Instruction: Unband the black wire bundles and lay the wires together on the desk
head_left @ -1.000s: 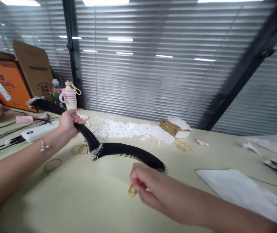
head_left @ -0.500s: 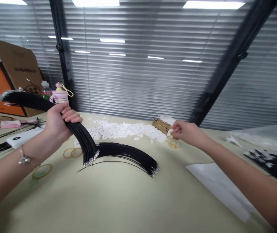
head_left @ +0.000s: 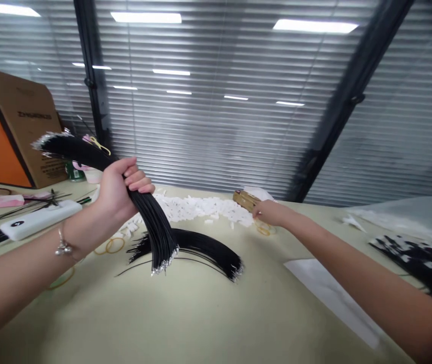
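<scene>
While a thick bundle of black wires (head_left: 150, 222) is gripped tight in the left hand (head_left: 119, 187), fingers (head_left: 140, 186) closed around it, more black wire (head_left: 208, 247) sits curved on the cream table (head_left: 185, 318). The right hand (head_left: 271, 213) is held out near some rubber bands (head_left: 263, 231); whether anything's pinched there can't be told.

left hand (head_left: 119, 189) grips black wire bundle (head_left: 151, 227) | right hand (head_left: 271, 213) over rubber bands (head_left: 263, 231) | white pieces (head_left: 200, 208) on counter (head_left: 162, 313)
</scene>
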A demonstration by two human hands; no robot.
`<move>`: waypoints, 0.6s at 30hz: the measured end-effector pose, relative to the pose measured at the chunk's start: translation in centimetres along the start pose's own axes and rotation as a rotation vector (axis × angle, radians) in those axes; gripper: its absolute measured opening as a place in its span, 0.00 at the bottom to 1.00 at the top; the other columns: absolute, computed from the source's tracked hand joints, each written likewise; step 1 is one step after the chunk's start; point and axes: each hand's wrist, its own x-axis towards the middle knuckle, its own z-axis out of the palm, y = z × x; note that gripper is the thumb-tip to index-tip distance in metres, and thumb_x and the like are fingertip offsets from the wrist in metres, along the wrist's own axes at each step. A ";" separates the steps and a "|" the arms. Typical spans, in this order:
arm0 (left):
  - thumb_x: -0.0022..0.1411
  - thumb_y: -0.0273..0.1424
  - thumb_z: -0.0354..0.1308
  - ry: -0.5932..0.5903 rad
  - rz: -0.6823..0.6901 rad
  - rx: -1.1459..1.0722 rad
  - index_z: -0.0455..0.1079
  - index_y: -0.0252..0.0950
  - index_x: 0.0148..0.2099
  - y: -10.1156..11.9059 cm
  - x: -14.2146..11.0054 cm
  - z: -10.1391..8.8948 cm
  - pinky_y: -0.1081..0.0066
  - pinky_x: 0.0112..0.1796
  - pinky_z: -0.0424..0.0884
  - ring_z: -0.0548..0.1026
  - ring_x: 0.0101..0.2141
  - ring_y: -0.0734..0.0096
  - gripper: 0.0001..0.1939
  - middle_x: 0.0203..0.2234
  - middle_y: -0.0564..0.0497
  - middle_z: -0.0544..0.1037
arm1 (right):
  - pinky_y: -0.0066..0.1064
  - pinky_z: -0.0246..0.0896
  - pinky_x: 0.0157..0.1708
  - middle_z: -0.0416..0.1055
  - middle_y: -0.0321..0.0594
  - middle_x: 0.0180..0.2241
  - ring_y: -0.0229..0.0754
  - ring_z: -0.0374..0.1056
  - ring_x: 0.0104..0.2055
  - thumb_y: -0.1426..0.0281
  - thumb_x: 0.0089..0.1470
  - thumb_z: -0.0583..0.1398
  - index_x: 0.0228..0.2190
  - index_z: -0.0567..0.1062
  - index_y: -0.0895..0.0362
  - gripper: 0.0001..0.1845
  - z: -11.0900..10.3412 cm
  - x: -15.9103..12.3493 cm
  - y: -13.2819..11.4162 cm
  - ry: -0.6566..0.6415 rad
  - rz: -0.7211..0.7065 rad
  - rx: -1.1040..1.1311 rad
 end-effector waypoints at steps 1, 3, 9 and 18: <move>0.56 0.23 0.47 -0.005 -0.007 -0.002 0.43 0.37 0.18 -0.3 -0.1 0.3 0.80 0.12 0.50 0.49 0.09 0.84 0.18 0.08 0.61 0.45 | 0.39 0.64 0.41 0.66 0.43 0.45 0.41 0.66 0.43 0.65 0.57 0.55 0.43 0.69 0.58 0.14 0.0 -0.6 -0.9 0.014 -0.019 0.042; 0.56 0.24 0.47 -0.017 -0.018 -0.004 0.44 0.37 0.18 -0.8 -0.1 0.8 0.80 0.12 0.50 0.49 0.09 0.84 0.19 0.08 0.61 0.44 | 0.42 0.62 0.44 0.66 0.43 0.46 0.43 0.65 0.45 0.64 0.56 0.55 0.43 0.69 0.58 0.15 0.0 -1.9 -3.3 0.039 -0.074 0.145; 0.60 0.27 0.46 -0.078 -0.019 0.018 0.47 0.36 0.16 -3.4 0.0 2.5 0.79 0.13 0.52 0.48 0.10 0.83 0.21 0.08 0.60 0.45 | 0.35 0.63 0.45 0.66 0.44 0.49 0.40 0.66 0.47 0.62 0.52 0.58 0.53 0.58 0.55 0.28 2.3 -6.3 -13.1 -0.178 -0.348 0.553; 0.57 0.30 0.57 -0.178 -0.046 0.109 0.59 0.34 0.19 -4.8 -0.9 0.3 0.77 0.26 0.69 0.66 0.18 0.79 0.17 0.12 0.57 0.62 | 0.23 0.55 0.18 0.56 0.24 0.15 0.29 0.56 0.15 0.69 0.56 0.52 0.36 0.63 0.59 0.06 5.8 -6.5 -15.9 -0.308 -0.239 0.727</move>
